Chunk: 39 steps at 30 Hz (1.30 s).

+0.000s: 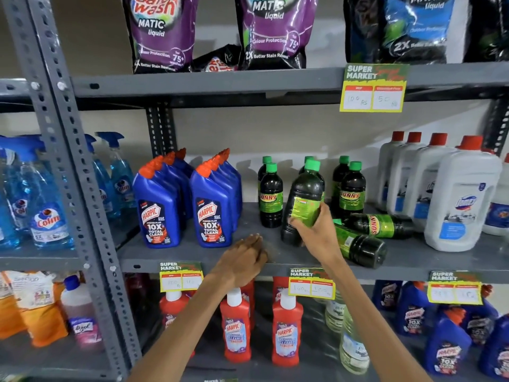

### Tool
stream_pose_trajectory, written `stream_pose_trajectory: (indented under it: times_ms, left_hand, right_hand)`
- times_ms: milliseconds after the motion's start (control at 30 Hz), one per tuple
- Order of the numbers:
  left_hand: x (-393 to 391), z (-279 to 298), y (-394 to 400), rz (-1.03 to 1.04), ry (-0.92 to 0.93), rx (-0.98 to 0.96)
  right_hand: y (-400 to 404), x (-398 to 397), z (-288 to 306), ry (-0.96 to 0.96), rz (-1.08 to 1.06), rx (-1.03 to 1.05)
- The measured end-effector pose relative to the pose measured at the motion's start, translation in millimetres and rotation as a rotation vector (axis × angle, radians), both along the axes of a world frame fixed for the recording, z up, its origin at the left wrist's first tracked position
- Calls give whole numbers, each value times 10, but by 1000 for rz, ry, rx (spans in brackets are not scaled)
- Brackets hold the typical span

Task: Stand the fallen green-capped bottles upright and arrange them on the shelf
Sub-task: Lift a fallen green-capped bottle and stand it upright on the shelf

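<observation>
My right hand (312, 230) grips a dark green-capped bottle (304, 191) by its lower half, holding it tilted with the cap up, its base at the grey middle shelf (192, 255). Two more of these bottles lie on their sides just right of it: one (382, 224) behind, one (360, 248) near the shelf's front edge. Several green-capped bottles stand upright, a pair at the left (271, 194) and a pair at the right (351, 188). My left hand (245, 257) rests flat on the shelf's front edge, holding nothing.
Blue Harpic bottles (212, 205) stand left of the green-capped ones, white red-capped jugs (462, 199) to the right. Detergent pouches (272, 31) fill the shelf above, red Harpic bottles (237, 326) the shelf below. Price tags (311, 283) hang on the shelf edges.
</observation>
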<state>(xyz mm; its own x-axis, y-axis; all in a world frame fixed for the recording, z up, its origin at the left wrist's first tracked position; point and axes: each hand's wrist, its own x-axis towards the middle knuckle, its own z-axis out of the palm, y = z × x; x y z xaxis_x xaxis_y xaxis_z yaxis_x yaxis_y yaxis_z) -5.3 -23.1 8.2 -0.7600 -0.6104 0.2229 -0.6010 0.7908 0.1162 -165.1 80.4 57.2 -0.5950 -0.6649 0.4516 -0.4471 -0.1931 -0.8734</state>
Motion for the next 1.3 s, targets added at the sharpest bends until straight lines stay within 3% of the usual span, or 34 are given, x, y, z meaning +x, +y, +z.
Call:
stream_pose_trajectory:
  times_ms: [133,333,500,700,900,1067,1300]
  left_hand:
    - [-3,-1,62,35,-31,-36]
    - [-4,-33,96,81,61,-58]
    - [-24,-82,47,114,102,-63]
    - [-31,-64,50,135,94,-26]
    - [-55,-65,29,144,60,10]
    - [-60,-76,15,138,50,-2]
    - [-72,-63,24,140,58,5]
  right_hand:
    - [-332,-9,36,191,-82,60]
    - [-695,46,-180,225,-73,159]
    - [-795,19,-252,206,-50,143]
    - [-766,-93,-262,-26,225,190]
    - [-801,-77,-334,120,42,143]
    - [-798,-142,-353,-61,194,193]
    - [-828,-124,-395,16,110,210]
